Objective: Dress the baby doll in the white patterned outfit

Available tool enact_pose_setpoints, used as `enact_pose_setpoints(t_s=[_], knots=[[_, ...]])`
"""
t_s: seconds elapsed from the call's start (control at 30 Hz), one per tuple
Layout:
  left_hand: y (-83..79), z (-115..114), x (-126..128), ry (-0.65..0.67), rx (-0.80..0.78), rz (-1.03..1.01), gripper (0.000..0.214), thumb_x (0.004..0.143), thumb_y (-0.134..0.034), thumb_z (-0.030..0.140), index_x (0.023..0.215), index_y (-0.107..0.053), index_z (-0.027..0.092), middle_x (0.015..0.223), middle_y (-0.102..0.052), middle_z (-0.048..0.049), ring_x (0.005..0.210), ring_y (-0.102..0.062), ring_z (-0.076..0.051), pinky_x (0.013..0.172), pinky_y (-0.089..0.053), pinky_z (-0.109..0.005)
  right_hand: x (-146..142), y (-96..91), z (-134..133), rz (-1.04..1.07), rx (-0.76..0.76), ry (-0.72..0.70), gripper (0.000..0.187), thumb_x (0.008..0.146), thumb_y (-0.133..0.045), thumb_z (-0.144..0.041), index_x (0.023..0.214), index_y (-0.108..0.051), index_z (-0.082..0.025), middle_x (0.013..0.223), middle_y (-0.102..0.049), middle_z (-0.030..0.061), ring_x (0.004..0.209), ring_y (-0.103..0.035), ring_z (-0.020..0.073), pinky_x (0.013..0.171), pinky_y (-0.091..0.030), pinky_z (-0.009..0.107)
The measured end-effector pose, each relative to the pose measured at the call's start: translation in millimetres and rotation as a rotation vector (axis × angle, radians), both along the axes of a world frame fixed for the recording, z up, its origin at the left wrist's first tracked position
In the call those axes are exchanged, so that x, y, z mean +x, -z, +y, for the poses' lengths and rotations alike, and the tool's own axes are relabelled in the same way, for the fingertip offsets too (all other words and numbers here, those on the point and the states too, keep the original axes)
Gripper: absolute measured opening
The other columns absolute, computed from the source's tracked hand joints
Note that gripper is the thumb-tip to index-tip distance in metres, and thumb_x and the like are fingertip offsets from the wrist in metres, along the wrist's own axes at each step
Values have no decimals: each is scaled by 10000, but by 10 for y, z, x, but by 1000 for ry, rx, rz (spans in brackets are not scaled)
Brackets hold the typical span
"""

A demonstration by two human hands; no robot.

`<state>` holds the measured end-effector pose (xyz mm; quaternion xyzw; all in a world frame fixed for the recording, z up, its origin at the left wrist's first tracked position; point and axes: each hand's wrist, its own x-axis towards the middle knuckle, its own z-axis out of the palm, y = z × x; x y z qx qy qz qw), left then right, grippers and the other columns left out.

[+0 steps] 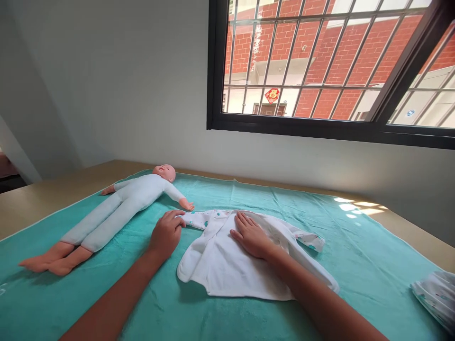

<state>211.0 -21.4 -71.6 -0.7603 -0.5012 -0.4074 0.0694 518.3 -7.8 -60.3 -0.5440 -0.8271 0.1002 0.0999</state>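
A white baby garment [220, 265] with small teal prints lies spread on a teal towel [320, 222]. My right hand [250, 234] rests flat on the middle of the garment, fingers stretched out. My left hand [166, 233] pinches the end of the garment's left sleeve [195, 219], fingers curled round it. A baby doll [117, 203] in a pale bodysuit lies on its back to the left, one arm reaching close to that sleeve.
The towel covers a wooden tabletop [42, 199] set against a grey wall. Another printed cloth [437, 293] lies bunched at the right edge. A barred window [320, 66] is above the table.
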Motion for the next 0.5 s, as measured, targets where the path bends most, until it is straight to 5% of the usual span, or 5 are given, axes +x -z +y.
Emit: enact_pose_setpoints(t_s=[0.1,0.23,0.37,0.5], knots=[[-25,-32,40,57,-6,-43,275,791,-404,2,693,-586,183,950,-693,-42,961,-599,-190,853,-456,-339,11,80,-23,-2,14,3,730,959,-318,-578,1498,-316,-86,1583,-197,140,1474,-156,258,1206,-139,429],[-150,-76,-16,-30,1,-52,283,778,-417,-14,742,-619,180,879,-696,-33,899,-614,-181,821,-460,-319,64,75,-58,140,80,-13,609,938,-413,-498,1450,-413,-170,1555,-309,114,1430,-294,273,1178,-238,457],[-328,-72,-268,-384,2,106,342,852,-403,28,1027,-664,163,1073,-686,-76,1033,-593,-235,857,-451,-370,-308,-105,288,601,93,-60,439,904,-475,-477,1280,-553,-263,1407,-512,81,1271,-502,270,1077,-391,470],[-478,-83,-604,-790,-86,236,367,915,-414,128,1235,-593,132,1389,-519,-152,1298,-432,-311,966,-395,-462,-1281,-355,1033,1119,-243,36,518,734,-674,-521,1149,-576,-226,1249,-604,117,1218,-537,281,1066,-400,436]])
